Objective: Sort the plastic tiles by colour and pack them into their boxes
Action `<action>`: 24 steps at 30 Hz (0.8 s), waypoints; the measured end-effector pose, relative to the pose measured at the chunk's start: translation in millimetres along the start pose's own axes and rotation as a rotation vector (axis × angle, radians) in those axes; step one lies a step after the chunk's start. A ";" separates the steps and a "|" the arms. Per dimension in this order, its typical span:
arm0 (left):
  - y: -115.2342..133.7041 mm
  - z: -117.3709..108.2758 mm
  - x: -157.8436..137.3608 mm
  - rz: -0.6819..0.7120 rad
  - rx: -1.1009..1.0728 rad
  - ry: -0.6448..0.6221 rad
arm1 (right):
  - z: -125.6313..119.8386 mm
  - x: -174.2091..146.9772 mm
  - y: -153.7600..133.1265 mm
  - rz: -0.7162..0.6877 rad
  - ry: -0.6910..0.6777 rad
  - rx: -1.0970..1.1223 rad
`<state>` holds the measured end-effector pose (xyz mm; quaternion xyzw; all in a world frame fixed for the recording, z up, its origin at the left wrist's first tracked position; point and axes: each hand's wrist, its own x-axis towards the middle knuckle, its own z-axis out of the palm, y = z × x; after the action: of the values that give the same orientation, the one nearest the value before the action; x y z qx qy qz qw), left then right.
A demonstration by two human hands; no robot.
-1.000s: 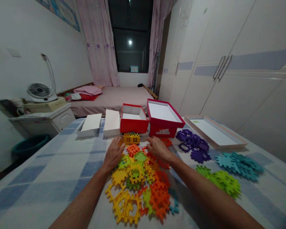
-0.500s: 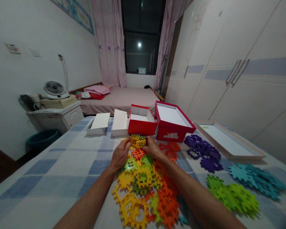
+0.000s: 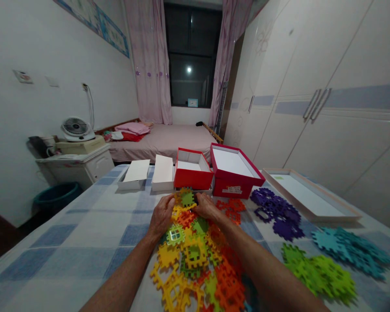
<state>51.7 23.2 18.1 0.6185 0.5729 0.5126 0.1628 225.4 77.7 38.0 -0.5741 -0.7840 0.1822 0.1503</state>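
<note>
At the far end of a mixed heap of plastic interlocking building pieces [image 3: 195,253], my left hand [image 3: 162,213] and my right hand [image 3: 206,206] flank a small bunch of yellow and green building pieces [image 3: 186,197]. My left fingers curl in on its left side, and the right fingers close on its right side; some fingertips are hidden. Yellow, green, orange and red pieces run from the bunch down between my forearms. A group of orange-red pieces [image 3: 231,209] lies just right of my right wrist.
Purple pieces [image 3: 276,212], teal pieces [image 3: 352,249] and lime-green pieces [image 3: 320,273] lie sorted on the right. Behind my hands stand a red box [image 3: 193,179], a magenta box [image 3: 230,190] and two white boxes [image 3: 162,185]. A shallow lid [image 3: 328,218] rests at right on the checked cloth [image 3: 84,247].
The bunch between my hands has turned, and a green piece now shows on its near side. Both hands stay around it. The view has tilted slightly upward.
</note>
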 end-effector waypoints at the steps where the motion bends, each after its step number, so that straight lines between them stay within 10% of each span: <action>1: -0.3 0.1 0.3 -0.001 0.002 0.006 | -1.3 2.3 0.1 -0.005 -0.007 0.018; 11: -3.0 -0.7 1.6 -0.036 0.026 0.044 | -57.9 -29.2 25.6 -0.116 0.149 0.092; 20: -2.2 0.0 0.0 -0.118 -0.062 -0.018 | -155.1 -78.7 184.5 0.211 0.261 -0.226; 24: -4.2 0.3 -0.2 -0.168 -0.137 -0.025 | -166.7 -89.4 207.4 0.321 0.381 -0.368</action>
<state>49.7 24.4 14.5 0.5620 0.5842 0.5273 0.2546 501.4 68.0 88.7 -0.7319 -0.6610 -0.0521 0.1575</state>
